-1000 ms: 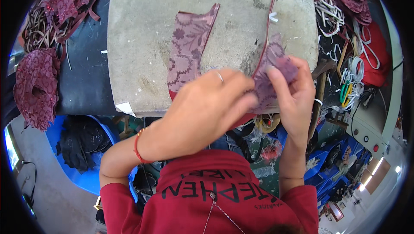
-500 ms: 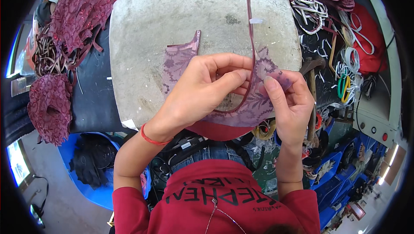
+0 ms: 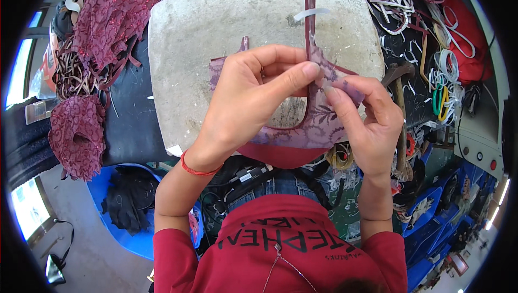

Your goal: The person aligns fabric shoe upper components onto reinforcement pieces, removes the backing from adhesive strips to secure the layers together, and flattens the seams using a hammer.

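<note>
A purple floral mesh shoe upper (image 3: 326,123) with a plain red lower part is held over a pale worn slab (image 3: 232,12). Along its curved inner edge runs a maroon binding strip (image 3: 310,18), whose long end stretches away to the far side. My left hand (image 3: 248,90) is closed, pinching the bound edge between thumb and fingers. With thumb and forefinger, my right hand (image 3: 372,123) grips the upper's right flap. The other flap shows just beyond my left hand, which covers part of it. A thin whitish strip (image 3: 317,12) crosses the binding.
Maroon lace pieces (image 3: 110,15) are heaped at the left, above another lace piece (image 3: 78,136). A hammer (image 3: 400,85) lies right of the slab, near tangled white strips (image 3: 386,9). Below left stands a blue bin (image 3: 100,206) holding dark scraps.
My left thumb has moved up along the binding to the upper's right flap, and my hands are closer together. The view has shifted slightly; the whitish strip now shows longer.
</note>
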`<action>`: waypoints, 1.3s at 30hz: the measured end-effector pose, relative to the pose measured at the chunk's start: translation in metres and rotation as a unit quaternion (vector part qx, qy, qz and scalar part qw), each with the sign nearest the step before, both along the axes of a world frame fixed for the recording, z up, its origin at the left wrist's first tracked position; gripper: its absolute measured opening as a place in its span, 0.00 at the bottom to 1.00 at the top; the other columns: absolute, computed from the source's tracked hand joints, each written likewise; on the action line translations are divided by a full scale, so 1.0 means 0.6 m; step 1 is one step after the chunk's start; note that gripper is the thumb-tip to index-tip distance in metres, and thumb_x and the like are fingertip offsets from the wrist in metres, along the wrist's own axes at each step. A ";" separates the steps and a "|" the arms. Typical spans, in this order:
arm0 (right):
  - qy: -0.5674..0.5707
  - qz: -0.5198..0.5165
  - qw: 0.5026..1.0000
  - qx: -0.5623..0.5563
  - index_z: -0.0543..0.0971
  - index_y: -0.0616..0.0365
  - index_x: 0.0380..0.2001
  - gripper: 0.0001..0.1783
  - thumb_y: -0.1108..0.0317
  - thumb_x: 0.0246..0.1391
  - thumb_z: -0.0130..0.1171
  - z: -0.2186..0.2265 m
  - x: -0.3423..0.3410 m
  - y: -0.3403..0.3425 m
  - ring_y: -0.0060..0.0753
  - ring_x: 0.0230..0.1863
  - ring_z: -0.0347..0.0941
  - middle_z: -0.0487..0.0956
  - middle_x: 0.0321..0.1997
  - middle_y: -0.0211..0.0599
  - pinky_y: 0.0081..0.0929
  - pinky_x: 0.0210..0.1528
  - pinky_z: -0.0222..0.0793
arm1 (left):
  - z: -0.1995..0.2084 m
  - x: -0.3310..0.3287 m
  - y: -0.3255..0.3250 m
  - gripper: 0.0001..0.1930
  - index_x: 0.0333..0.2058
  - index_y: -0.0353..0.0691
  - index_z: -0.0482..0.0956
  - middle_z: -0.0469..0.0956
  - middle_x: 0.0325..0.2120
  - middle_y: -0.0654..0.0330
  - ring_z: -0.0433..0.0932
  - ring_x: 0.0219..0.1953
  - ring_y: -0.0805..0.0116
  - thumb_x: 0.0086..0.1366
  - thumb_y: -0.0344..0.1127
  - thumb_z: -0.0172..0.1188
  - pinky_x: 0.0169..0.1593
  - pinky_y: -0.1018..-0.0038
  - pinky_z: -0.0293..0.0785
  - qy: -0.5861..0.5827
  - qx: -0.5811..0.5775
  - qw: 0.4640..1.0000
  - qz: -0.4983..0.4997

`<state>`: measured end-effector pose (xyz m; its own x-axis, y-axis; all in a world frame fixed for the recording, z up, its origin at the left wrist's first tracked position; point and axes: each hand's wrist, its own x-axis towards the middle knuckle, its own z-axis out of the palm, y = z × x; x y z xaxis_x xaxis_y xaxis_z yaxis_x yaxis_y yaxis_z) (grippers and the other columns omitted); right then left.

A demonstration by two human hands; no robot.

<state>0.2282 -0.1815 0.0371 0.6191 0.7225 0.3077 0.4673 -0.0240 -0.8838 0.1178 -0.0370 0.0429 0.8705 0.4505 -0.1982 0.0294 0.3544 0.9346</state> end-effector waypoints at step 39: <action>0.334 0.064 0.928 0.155 0.76 0.63 0.35 0.04 0.76 0.57 0.58 0.010 -0.004 0.028 0.13 0.35 0.72 0.78 0.33 0.29 0.13 0.40 0.67 | 0.017 -0.021 -0.008 0.15 0.48 0.29 0.73 0.80 0.40 0.52 0.80 0.42 0.68 0.65 0.30 0.56 0.48 0.72 0.76 -0.054 0.018 0.995 0.078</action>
